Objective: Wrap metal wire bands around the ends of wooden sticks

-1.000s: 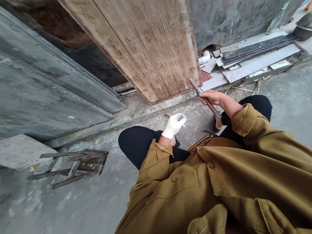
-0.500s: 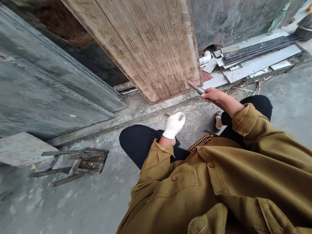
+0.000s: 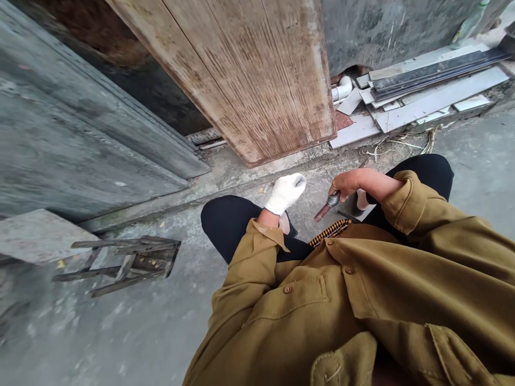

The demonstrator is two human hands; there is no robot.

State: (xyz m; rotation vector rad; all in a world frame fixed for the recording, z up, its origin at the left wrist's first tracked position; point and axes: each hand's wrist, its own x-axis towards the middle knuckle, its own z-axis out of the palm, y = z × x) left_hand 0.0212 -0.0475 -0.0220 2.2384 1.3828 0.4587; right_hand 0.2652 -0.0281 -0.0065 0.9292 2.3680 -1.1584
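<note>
We wear a mustard-brown, long-sleeved shirt (image 3: 261, 332) with round brown buttons (image 3: 348, 271) and a stitched chest pocket (image 3: 308, 300). Our right cuff (image 3: 399, 201) is folded back in a broad band; our left cuff (image 3: 265, 231) flares loosely. We also have plain black trousers (image 3: 227, 220) and, on the left, a white knitted glove (image 3: 284, 193).

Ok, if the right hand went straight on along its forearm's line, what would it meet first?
Most likely the gloved left hand, across a gap from the right hand; one view leaves their heights unclear, so it might miss.
</note>
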